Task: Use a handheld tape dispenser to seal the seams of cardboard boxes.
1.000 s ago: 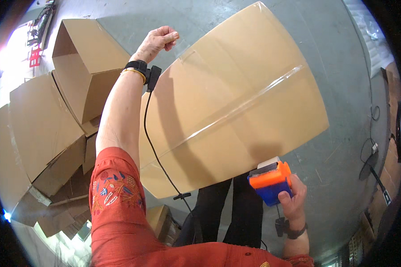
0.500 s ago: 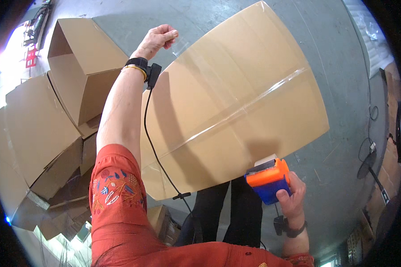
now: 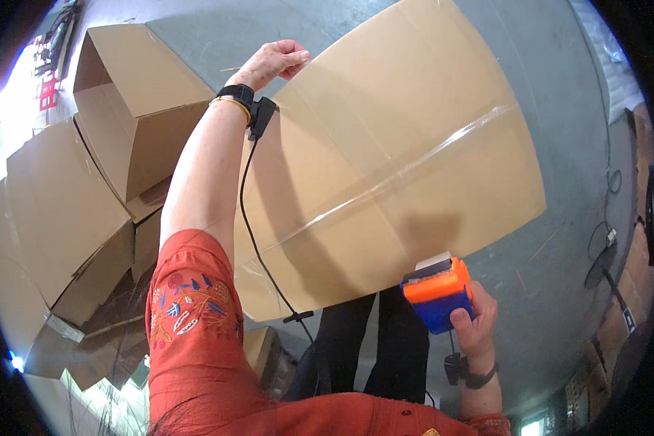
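Note:
A large closed cardboard box fills the middle of the view, its top seam covered by a strip of clear tape running from lower left to upper right. My left hand grips the box's far left edge, fingers curled over it. My right hand holds an orange and blue tape dispenser just off the box's near edge, apart from the cardboard. A black wristband with a cable sits on my left wrist.
Several open and flattened cardboard boxes are stacked at the left on the grey concrete floor. Cables and dark equipment lie at the right rim. My dark trousers show below the box.
My right hand with the tape dispenser has dropped slightly lower, away from the box's near edge. My left hand stays on the far edge.

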